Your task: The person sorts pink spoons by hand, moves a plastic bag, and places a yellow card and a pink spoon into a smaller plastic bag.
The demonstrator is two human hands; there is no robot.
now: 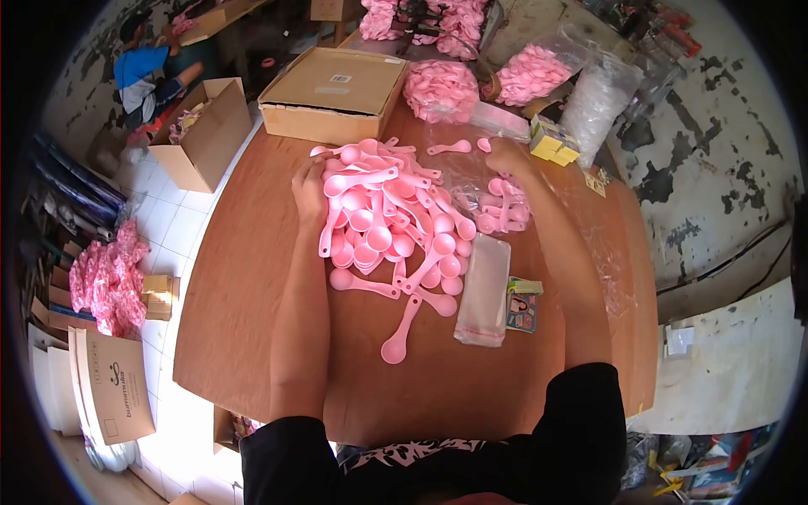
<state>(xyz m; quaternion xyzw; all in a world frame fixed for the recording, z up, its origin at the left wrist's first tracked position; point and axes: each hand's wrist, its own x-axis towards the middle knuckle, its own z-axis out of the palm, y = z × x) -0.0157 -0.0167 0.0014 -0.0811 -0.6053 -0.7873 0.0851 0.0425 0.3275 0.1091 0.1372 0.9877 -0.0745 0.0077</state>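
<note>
Pink, long-handled plastic spoons (379, 239) lie heaped on the brown wooden table (236, 278), the left hand (310, 187) at their edge; whether its fingers or the right hand (507, 158) grasp any, I cannot tell; a nudge could topple this loose stack

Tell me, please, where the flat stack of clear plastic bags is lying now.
In the head view, the stack lies on the table, right of the picture's centre, between the pink spoon pile and the small printed cards.
</note>
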